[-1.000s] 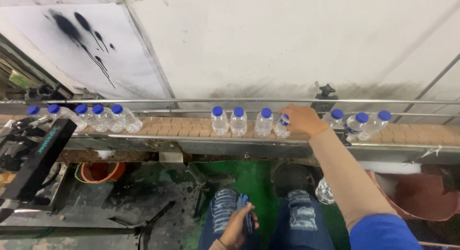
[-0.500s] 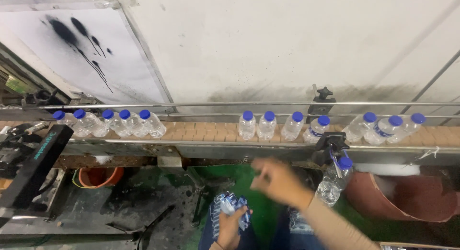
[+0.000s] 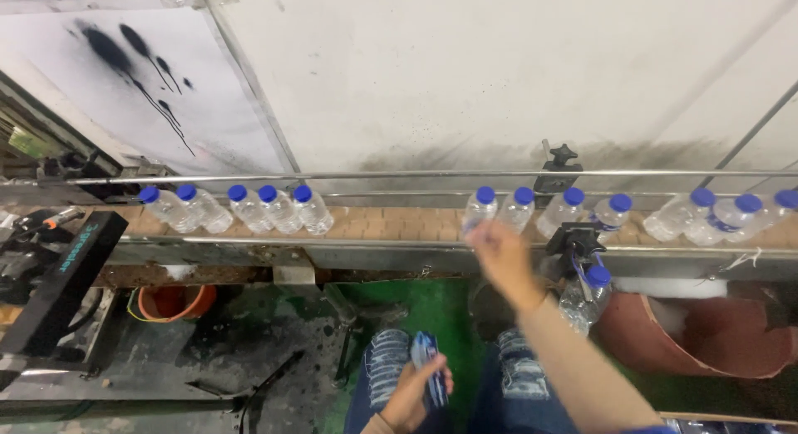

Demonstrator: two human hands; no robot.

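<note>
A stained white wall (image 3: 465, 76) rose behind a brown slatted conveyor belt (image 3: 399, 222) that ran across the view, fenced by a metal guide rail (image 3: 374, 176). The right hand (image 3: 499, 255) reached up to the belt's near edge, motion-blurred, its fingers at the base of a clear blue-capped bottle (image 3: 480, 209); whether they had closed on it could not be told. The left hand (image 3: 413, 394) rested low over the lap, its fingers curled around a stack of blue-and-white labels (image 3: 429, 376) held upright above a knee in torn jeans (image 3: 386, 376).

Beside the reached-for bottle stood three more in a loose row (image 3: 565, 211). Further right, another cluster of bottles (image 3: 715, 216) leaned on the belt. Well to the left, a tight group of five bottles (image 3: 237, 208) stood together. A single bottle (image 3: 582, 297) hung below the belt near a black clamp knob (image 3: 573, 239). An orange bucket (image 3: 170, 299) sat on the dark floor, and a reddish-brown tub (image 3: 706, 342) stood at the right. A black machine (image 3: 58, 284) slanted at the left.
</note>
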